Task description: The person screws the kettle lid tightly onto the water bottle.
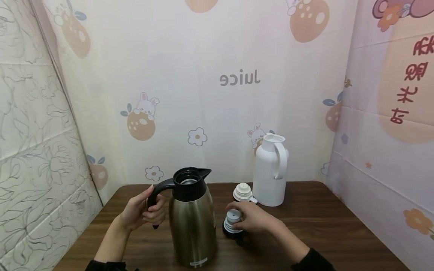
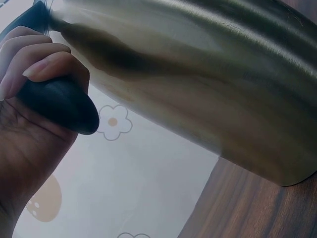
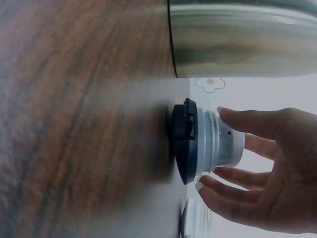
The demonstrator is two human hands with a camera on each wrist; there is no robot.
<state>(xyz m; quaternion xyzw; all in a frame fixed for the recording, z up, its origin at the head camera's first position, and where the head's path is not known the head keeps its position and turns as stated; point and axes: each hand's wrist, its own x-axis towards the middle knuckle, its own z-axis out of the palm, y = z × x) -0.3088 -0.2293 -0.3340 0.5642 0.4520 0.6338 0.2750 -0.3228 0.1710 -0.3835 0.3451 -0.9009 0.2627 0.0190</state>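
My left hand (image 1: pixel 148 210) grips the black handle (image 1: pixel 159 188) of a gold-brown metal vacuum jug (image 1: pixel 192 229), which stands upright with its top uncovered. In the left wrist view my curled fingers (image 2: pixel 44 62) wrap the handle beside the metal body. To the right of the jug, a black lid with a pale stopper (image 1: pixel 233 218) sits upside down at table level. My right hand (image 1: pixel 252 216) holds this lid loosely, thumb on one side and fingers on the other. In the right wrist view the fingertips lie close around the stopper (image 3: pixel 218 139); how firmly they press cannot be told.
Behind my right hand stands a white vacuum jug (image 1: pixel 270 175) with its top uncovered. A white lid (image 1: pixel 243 191) lies beside it. The brown wooden table (image 1: pixel 305 229) meets printed cloth walls (image 1: pixel 203 94) at the back and sides.
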